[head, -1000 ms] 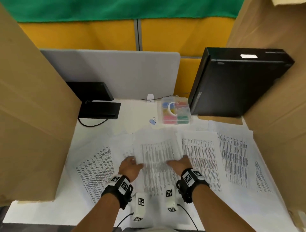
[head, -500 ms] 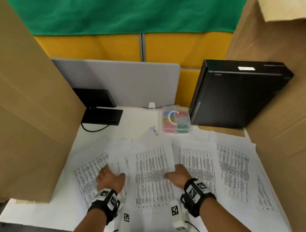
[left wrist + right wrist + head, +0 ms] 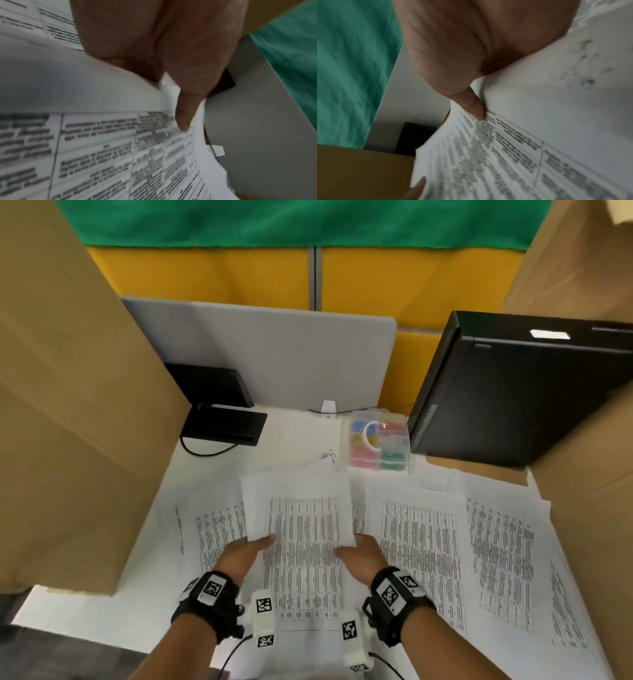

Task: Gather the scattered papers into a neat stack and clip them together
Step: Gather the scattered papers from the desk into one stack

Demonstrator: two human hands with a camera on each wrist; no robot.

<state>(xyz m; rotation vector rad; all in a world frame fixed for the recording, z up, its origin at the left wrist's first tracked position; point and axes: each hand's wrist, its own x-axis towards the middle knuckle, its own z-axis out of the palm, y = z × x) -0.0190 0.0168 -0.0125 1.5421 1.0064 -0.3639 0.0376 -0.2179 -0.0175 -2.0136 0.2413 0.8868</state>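
Presently I log, from the bench's left edge to its right: cardboard wall (image 3: 68,405) standing along the left edge; black monitor base (image 3: 224,424) at the back left corner; printed sheet (image 3: 212,529) lying flat on the bench (image 3: 294,436) near the left edge. Left hand (image 3: 241,554), thumb on top and fingers (image 3: 185,116) curled under, pinching the left side of the lifted sheets (image 3: 301,508). Lifted sheets, at the front middle, raised off the bench over further printed pages. Right hand (image 3: 363,554), likewise pinching the right side of the lifted sheets, thumb (image 3: 474,108) on the print. Binder clip (image 3: 329,456) behind the lifted sheets, just beside the clear organiser box (image 3: 378,445) at the back edge. Spread pages (image 3: 445,542) overlapping toward the right edge. Black computer case (image 3: 513,392) at the back right corner.
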